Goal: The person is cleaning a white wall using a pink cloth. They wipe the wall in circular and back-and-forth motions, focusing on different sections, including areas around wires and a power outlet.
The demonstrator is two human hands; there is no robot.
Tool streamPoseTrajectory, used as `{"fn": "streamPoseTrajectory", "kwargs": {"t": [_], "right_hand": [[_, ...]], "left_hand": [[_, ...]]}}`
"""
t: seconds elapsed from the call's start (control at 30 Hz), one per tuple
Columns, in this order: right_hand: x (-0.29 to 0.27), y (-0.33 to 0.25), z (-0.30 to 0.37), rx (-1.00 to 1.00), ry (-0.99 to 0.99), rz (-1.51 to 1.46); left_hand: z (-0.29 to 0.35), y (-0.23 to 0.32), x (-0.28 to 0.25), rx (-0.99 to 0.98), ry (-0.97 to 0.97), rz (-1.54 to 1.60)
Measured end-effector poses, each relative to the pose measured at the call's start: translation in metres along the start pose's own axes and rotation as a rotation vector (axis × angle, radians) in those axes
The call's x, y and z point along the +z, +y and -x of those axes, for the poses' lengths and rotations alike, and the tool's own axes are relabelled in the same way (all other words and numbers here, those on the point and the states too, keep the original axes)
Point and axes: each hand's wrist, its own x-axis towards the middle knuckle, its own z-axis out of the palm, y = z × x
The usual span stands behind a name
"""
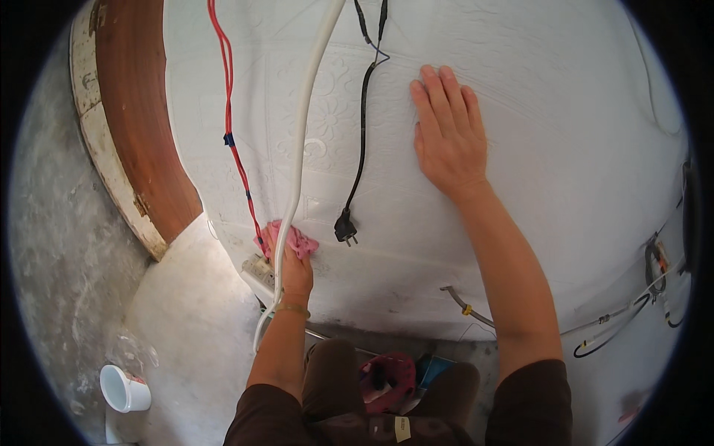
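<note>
My left hand point(297, 273) is at the lower left of a white embossed surface point(416, 245), pressing a crumpled pink cloth point(301, 244) against it. A white cable point(301, 134) passes in front of this hand, so part of its fingers is hidden. Beside the wrist sits a pale power strip point(258, 272). Twisted red wires point(230, 104) with dark tape come down to the cloth. My right hand point(452, 141) lies flat on the white surface, fingers stretched and holding nothing. Between the hands a black power cord point(363, 126) hangs with its two-pin plug point(345, 227).
A brown wooden board point(137, 111) borders the white surface at left. On the grey floor stands a white bucket point(125, 389). A pink basket point(390, 375) is between my knees. A hose end point(466, 306) sticks out below, and loose cables point(654, 267) hang at right.
</note>
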Motion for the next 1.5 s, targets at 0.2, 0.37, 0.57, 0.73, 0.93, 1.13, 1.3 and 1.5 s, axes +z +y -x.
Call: {"fn": "streamPoseTrajectory", "kwargs": {"t": [0.2,0.37,0.57,0.73,0.93,1.13,1.3,1.5], "right_hand": [[0.005,0.004,0.005,0.000,0.041,0.021],[0.007,0.006,0.009,0.003,0.080,0.011],[0.002,0.010,0.016,0.001,0.068,-0.002],[0.011,0.006,0.011,-0.008,0.111,0.010],[0.011,0.002,0.007,-0.028,0.059,-0.001],[0.010,-0.010,-0.007,-0.031,0.035,0.018],[0.014,-0.004,0.002,-0.023,0.053,-0.017],[0.010,0.003,0.007,-0.021,0.098,0.023]], "left_hand": [[0.026,0.016,-0.017,-0.087,-0.055,0.150],[-0.011,0.048,-0.023,0.074,0.054,0.325],[-0.094,0.081,-0.027,0.333,0.212,0.103],[-0.097,0.053,-0.023,0.508,0.145,-0.033],[-0.045,0.015,-0.001,0.430,0.016,-0.039],[0.047,-0.023,0.025,0.160,-0.198,-0.127],[0.094,-0.024,0.029,0.034,-0.309,-0.141],[0.108,-0.032,0.002,0.048,-0.514,-0.184]]}}
